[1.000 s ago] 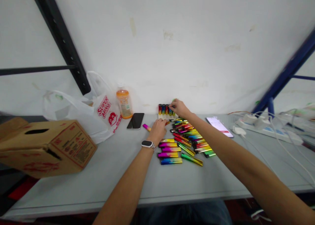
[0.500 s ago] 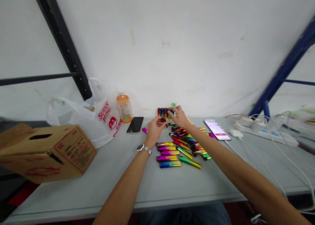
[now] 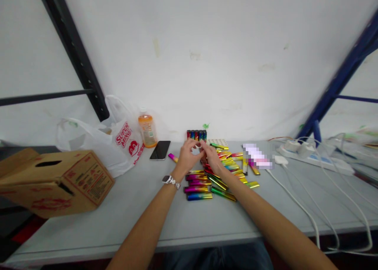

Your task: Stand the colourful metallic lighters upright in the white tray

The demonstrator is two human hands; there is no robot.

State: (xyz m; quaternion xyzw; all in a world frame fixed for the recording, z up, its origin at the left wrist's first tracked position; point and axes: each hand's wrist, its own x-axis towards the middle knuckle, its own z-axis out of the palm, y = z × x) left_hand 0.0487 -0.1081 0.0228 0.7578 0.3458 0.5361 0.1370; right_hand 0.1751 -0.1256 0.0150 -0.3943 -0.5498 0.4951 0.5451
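Observation:
My left hand (image 3: pixel 187 156) and my right hand (image 3: pixel 212 158) meet at the fingertips, both with bent, closed fingers. Whatever they grip is hidden by the fingers. Just behind them, a short row of shiny lighters (image 3: pixel 196 135) stands upright by the wall, dark ends up. Under and beside my right hand lies a loose pile of metallic lighters (image 3: pixel 233 165), yellow, red and green. Nearer to me, several pink-and-yellow lighters (image 3: pixel 196 189) lie side by side, with a blue one (image 3: pixel 200 196) in front. A single pink lighter (image 3: pixel 173 158) lies left of my left hand.
A black phone (image 3: pixel 160 150) and an orange bottle (image 3: pixel 147 130) are to the left, beside a white plastic bag (image 3: pixel 118 144) and a cardboard box (image 3: pixel 59 183). On the right are a lit phone (image 3: pixel 256 156), white cables and a power strip (image 3: pixel 321 159). A pale studded sheet (image 3: pixel 217 142) lies near the wall.
My right hand has come down from the top of the standing row to meet my left hand. The row's tops now show. The view has shifted slightly.

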